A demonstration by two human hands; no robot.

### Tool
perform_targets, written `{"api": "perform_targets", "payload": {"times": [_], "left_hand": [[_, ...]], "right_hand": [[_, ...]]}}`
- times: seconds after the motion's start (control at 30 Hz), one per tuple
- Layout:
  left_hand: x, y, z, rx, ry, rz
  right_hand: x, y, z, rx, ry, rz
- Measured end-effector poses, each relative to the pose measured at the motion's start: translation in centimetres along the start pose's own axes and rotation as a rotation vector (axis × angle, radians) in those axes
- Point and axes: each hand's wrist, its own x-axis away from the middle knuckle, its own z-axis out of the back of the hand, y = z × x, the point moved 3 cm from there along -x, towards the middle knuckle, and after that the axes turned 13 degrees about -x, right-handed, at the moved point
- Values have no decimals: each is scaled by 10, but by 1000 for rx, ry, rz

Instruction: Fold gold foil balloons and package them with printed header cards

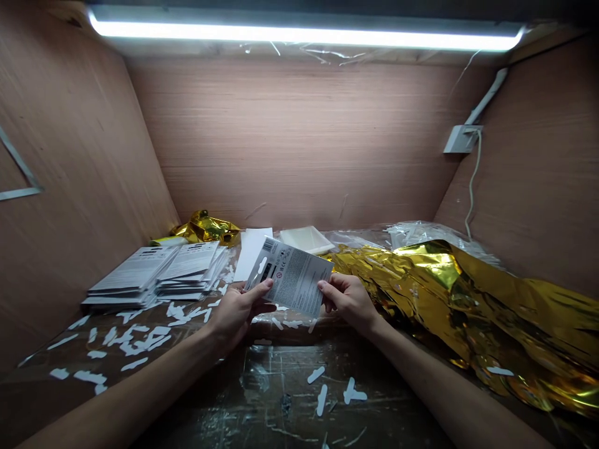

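A grey printed packet card (pixel 292 274) with a barcode and a hang-hole is held up over the middle of the bench, tilted down to the right. My left hand (pixel 241 310) pinches its lower left edge with thumb on top. On the other side, my right hand (pixel 349 298) grips its right edge. Both hands are closed on the card. Crumpled gold foil sheeting (pixel 468 299) lies just right of my right hand.
Two fanned stacks of similar printed cards (pixel 159 274) lie at the left. Several small white punched-out scraps (pixel 135 340) litter the plastic-covered bench. A white tray (pixel 306 239), a white sheet (pixel 251 249) and a gold foil wad (pixel 208 227) sit at the back. Wooden walls enclose three sides.
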Motion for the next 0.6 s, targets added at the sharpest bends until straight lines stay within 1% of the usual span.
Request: {"api": "perform_targets", "payload": {"times": [0.27, 0.37, 0.47, 0.53, 0.6], "left_hand": [[-3, -1, 1, 20, 38, 1], [-4, 2, 3, 100, 102, -16], [-5, 3, 3, 160, 157, -34], [-3, 0, 0, 174, 149, -27], [0, -5, -7, 167, 110, -11]], "right_hand": [[-1, 3, -1, -26, -22, -45], [0, 6, -3, -55, -70, -69], [1, 10, -8, -96, -117, -125], [2, 13, -11, -131, -113, -170], [3, 15, -16, -171, -95, -221]]}}
